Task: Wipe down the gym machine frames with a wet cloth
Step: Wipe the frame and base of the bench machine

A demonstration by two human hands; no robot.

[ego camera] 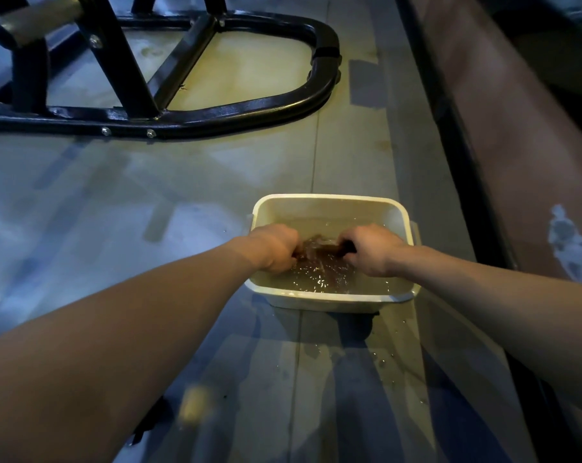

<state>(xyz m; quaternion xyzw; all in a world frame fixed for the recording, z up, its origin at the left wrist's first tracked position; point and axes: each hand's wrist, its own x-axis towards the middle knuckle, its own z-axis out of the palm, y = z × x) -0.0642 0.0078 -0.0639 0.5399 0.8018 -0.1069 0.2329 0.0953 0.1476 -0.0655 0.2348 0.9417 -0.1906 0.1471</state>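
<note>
I am looking down at a pale rectangular plastic tub (pixel 329 206) that sits on a grey floor (pixel 149 202). The tub holds murky water (pixel 319 279), its surface broken into small glinting ripples.

Both my bare forearms reach forward into the tub. My left hand (pixel 274 247) is at the left side of the tub and my right hand (pixel 373 250) at the right side, the two hands apart from each other. Between them stretches a dark brown wet cloth (pixel 319 247), partly at the water's surface and blurred. The fingers of my left hand are curled tight round the left end of the cloth; the fingers of my right hand are curled tight round its right end. The fingertips themselves are hidden under my knuckles and the cloth.

Beyond the tub, well apart from it at the upper left, stands a black gym machine frame (pixel 236 111): a rounded tube base lying on the floor, with bolts along its near rail and angled black struts rising from it. A dark reddish-brown wall panel (pixel 516 162) runs along the right side. Small splashes of water (pixel 383 359) dot the floor just in front of the tub.
</note>
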